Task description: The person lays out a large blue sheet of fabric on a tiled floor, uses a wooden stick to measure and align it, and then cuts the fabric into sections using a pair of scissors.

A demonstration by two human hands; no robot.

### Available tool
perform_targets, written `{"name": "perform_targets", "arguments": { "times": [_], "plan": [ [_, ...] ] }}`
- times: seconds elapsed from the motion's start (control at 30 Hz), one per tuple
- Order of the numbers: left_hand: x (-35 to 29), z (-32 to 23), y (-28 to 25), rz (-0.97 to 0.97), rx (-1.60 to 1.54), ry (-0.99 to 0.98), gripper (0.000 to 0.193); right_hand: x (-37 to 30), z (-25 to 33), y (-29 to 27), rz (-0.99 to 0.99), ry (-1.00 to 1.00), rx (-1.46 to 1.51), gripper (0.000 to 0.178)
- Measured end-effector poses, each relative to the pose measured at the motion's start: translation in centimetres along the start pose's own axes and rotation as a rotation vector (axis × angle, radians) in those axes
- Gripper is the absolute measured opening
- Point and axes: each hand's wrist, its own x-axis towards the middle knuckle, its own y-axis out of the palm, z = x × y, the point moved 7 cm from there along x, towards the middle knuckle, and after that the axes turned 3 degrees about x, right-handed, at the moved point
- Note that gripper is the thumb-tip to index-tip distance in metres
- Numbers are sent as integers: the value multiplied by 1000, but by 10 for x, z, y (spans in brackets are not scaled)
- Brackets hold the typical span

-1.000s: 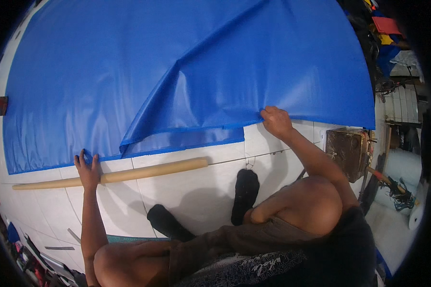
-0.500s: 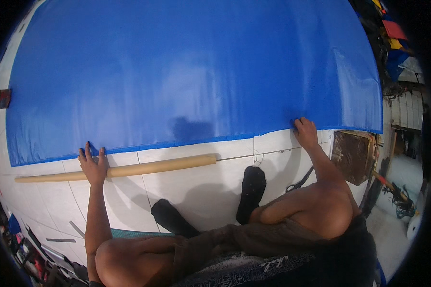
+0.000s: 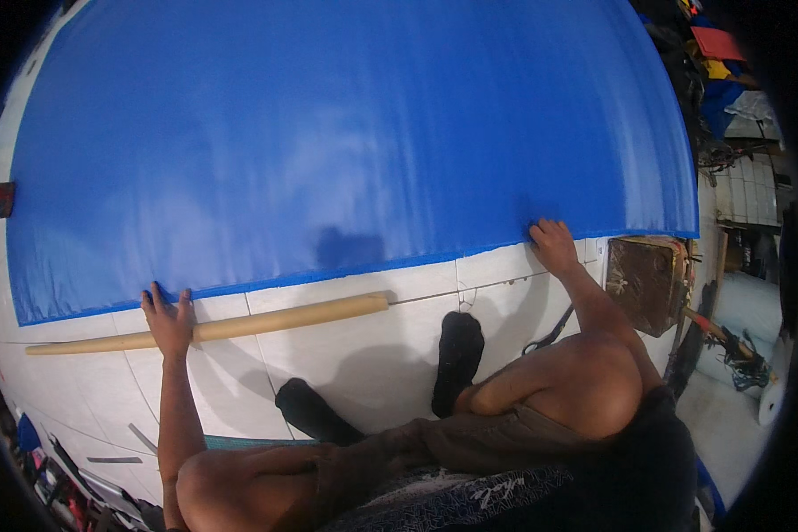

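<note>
Head view: glossy blue tarp [image 3: 346, 142] lies flat on the white tiled floor [image 3: 496, 266], ahead of the person. The diagonal fold from a second ago is gone; the near edge now runs nearly straight. Hands well apart. Left hand [image 3: 168, 326]: fingers spread, tips on the near edge, about the same spot as before. It overlaps the tan tube [image 3: 293, 317]; can't tell if it touches. Right hand [image 3: 554, 246]: fingers curled at the edge, farther right than a second ago; can't tell if it's pinching. Tarp's right corner sits by the brown block [image 3: 640, 285].
</note>
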Motion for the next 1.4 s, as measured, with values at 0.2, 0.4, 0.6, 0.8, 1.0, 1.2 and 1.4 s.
{"name": "perform_targets", "arguments": {
  "times": [0.2,0.4,0.6,0.8,1.0,1.2,1.4],
  "plan": [
    [-2,-1,0,-19,-20,-2,83,28,35,-17,129,-169,197,43],
    [1,-4,-5,-22,-28,1,90,66,191,-33,93,-274,393,63],
    [-4,-7,-23,31,-11,-62,90,64,204,-32,-21,-355,312,43],
    [-9,-10,-25,79,-12,-109,91,61,209,-26,-41,-366,291,43],
    [-21,22,-47,-67,-93,-428,92,56,214,-45,-40,-373,274,46],
    [-51,107,-12,-94,-433,-943,76,65,222,-55,-49,-393,328,46],
    [-14,52,-65,-505,-769,-655,66,78,215,-66,13,-398,323,36]
  ]
}}
